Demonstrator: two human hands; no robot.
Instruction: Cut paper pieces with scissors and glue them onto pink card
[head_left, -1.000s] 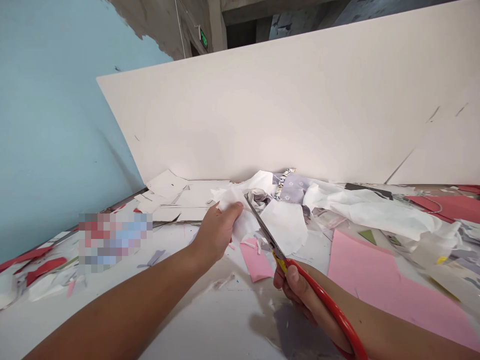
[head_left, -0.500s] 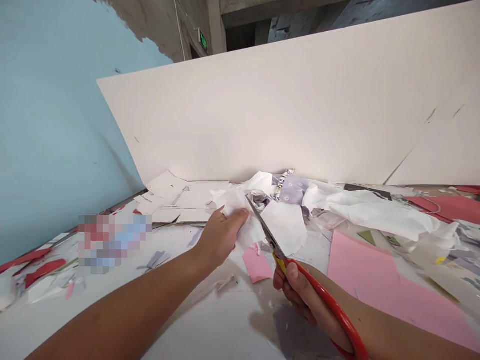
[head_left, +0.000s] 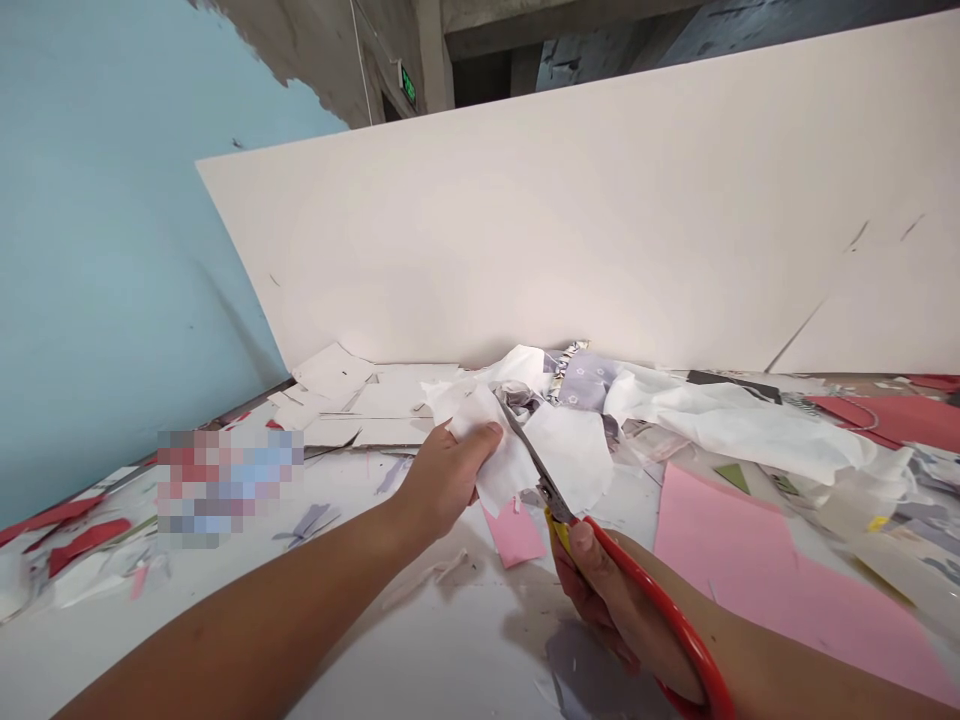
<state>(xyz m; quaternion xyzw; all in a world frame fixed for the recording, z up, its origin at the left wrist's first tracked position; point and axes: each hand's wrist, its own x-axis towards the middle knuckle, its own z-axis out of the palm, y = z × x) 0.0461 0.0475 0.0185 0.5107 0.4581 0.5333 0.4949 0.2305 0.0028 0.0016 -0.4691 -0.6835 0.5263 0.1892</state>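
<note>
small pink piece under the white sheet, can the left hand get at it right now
Probably yes. The left hand is close by, gripping the white sheet, whose edge partly overlaps the small pink piece. The way down looks free, though it would likely have to release the sheet first.

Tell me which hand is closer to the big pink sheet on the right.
Right. The right hand sits by the edge of the big pink sheet, holding red-handled scissors. The left hand is farther off, beyond the scissors, gripping crumpled white material.
</note>
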